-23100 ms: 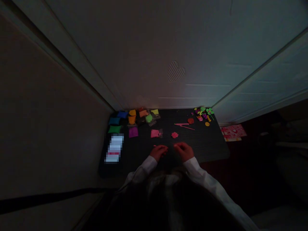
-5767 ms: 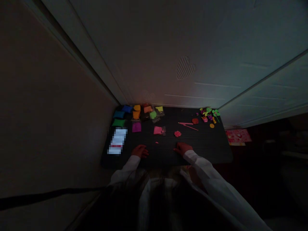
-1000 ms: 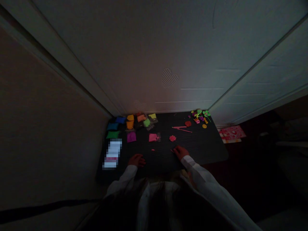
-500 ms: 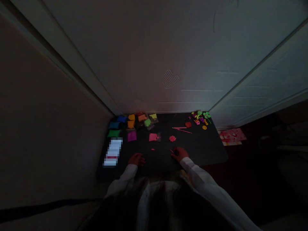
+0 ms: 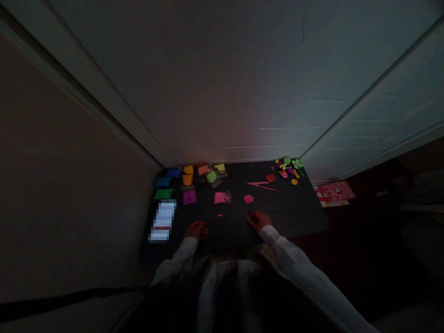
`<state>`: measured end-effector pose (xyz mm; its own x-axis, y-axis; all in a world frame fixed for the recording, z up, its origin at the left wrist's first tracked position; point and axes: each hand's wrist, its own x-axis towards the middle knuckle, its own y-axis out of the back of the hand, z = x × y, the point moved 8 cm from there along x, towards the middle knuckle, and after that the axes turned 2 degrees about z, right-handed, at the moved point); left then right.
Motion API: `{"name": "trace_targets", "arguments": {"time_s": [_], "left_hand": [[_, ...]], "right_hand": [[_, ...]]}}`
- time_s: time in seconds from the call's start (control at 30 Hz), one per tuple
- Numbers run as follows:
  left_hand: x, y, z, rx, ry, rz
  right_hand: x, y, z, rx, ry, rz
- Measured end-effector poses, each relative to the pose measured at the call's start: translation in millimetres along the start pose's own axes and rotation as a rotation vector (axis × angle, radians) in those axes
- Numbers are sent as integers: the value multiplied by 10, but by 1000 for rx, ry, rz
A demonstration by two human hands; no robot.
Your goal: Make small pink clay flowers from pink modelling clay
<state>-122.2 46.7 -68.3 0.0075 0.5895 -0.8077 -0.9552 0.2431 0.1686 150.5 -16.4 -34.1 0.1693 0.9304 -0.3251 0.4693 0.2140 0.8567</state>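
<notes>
Right hand (image 5: 259,221) pinches thin strip (image 5: 247,217); left hand (image 5: 197,230) slack on bench (image 5: 298,212), seemingly holding nothing. From right hand: pink cluster (image 5: 248,199) at 11, looks mostly formed; scrap (image 5: 220,215) at 9, strip not yet joined. Bag (image 5: 219,198) 10, tools (image 5: 258,184) 12, figures (image 5: 290,170) 1; nothing seems in the way.

Lighting is dim. Pale wall (image 5: 194,83), bearing a striped heart (image 5: 242,114), stands behind the dark, grained table (image 5: 291,208). Left wall (image 5: 62,162) is brownish. Floor (image 5: 329,252) visible at right is dark, reddish.
</notes>
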Motion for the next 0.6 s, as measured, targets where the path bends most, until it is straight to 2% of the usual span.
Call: {"name": "trace_targets", "arguments": {"time_s": [0.3, 0.6], "left_hand": [[-212, -34, 143, -4, -2, -8], [-292, -47, 202, -4, -8, -1]], "right_hand": [[-13, 27, -28, -27, 5, 4], [-19, 32, -28, -26, 13, 9]]}}
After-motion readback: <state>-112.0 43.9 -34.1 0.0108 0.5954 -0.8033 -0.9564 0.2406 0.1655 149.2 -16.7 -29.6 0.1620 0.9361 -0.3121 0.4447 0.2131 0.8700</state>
